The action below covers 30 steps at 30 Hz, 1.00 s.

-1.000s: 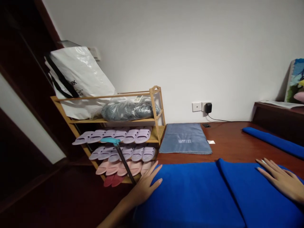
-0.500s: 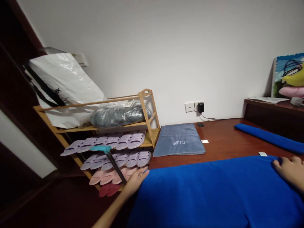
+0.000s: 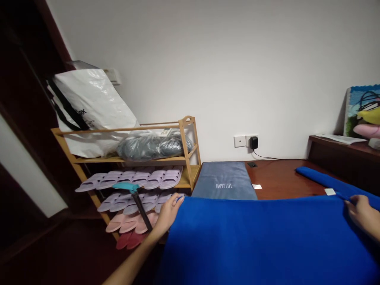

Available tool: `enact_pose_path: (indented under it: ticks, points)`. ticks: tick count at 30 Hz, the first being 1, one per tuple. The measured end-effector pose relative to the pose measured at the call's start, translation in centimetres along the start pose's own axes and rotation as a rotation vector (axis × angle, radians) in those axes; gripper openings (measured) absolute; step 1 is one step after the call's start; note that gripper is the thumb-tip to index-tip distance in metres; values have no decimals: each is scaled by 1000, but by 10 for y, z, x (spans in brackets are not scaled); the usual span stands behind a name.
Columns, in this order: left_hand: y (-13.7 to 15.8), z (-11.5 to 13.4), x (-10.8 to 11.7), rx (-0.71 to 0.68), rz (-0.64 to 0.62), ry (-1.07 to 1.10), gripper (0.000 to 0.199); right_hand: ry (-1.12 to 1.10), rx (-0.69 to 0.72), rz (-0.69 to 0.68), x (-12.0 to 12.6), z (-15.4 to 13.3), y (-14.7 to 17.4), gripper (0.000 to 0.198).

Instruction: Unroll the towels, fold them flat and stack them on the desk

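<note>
Here, my left hand [image 3: 170,213] and right hand [image 3: 362,213] pinch wide blue cloth [image 3: 261,237] over a flat red-brown table [image 3: 277,180] by a white wall [image 3: 225,71].

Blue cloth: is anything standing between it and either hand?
Nothing visible does. The left hand pinches the blue cloth at its far left corner; the right hand grips its far edge, just right of the white label. The dark pole is off to the left.
</note>
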<state>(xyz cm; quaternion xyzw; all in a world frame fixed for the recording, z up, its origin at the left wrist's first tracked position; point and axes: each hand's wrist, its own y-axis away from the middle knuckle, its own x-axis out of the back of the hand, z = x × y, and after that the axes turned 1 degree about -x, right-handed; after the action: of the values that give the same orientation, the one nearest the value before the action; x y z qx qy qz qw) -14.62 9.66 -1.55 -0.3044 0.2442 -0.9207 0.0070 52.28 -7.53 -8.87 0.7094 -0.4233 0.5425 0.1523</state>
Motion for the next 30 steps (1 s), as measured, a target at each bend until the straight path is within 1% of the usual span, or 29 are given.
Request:
enact_pose_path:
  ticks: [4,9,11,12,14,15,16,17,18,19,21,22,23,25,27,28,30]
  points:
    - [-27,-8,-10,-47,62,-40,38,20,84,2,5,-36,-4,70]
    - [-64,-14,-20,-104,92,-113,37,47,161,69,0,-64,-16,71]
    - [-70,-14,-24,-114,107,-152,34,77,195,98,-1,-72,-17,75]
    - [-68,-13,-26,-119,119,-176,31,102,202,132,-2,-75,-16,78]
    - [-54,-8,-28,-154,115,-249,32,165,230,236,-6,-79,-13,80]
    - [-41,-4,-27,-188,94,-301,36,188,276,272,-9,-78,-11,80]
    - [-25,-1,-27,-239,30,-357,40,198,348,274,-13,-77,-10,78]
    - [-7,3,-25,-289,-36,-399,43,196,423,234,-19,-74,-10,75]
    - [12,7,-23,-352,-120,-440,48,184,486,151,-25,-70,-10,72]
    - [30,10,-21,-412,-207,-474,55,168,511,43,-32,-66,-10,70]
    - [59,17,-17,-544,-334,-512,63,161,485,-140,-43,-60,-11,68]
    - [70,20,-15,-590,-380,-529,65,176,463,-183,-46,-59,-11,69]
    - [77,24,-14,-614,-410,-547,65,198,451,-192,-47,-60,-10,70]
    - [85,32,-9,-598,-420,-586,62,245,444,-126,-41,-64,-4,75]
    - [87,38,-4,-544,-385,-607,59,277,438,-54,-28,-65,10,77]
    - [88,40,-1,-524,-367,-603,59,288,462,-48,-21,-62,19,74]
    - [92,38,6,-487,-359,-576,59,306,584,-90,-8,-47,44,65]
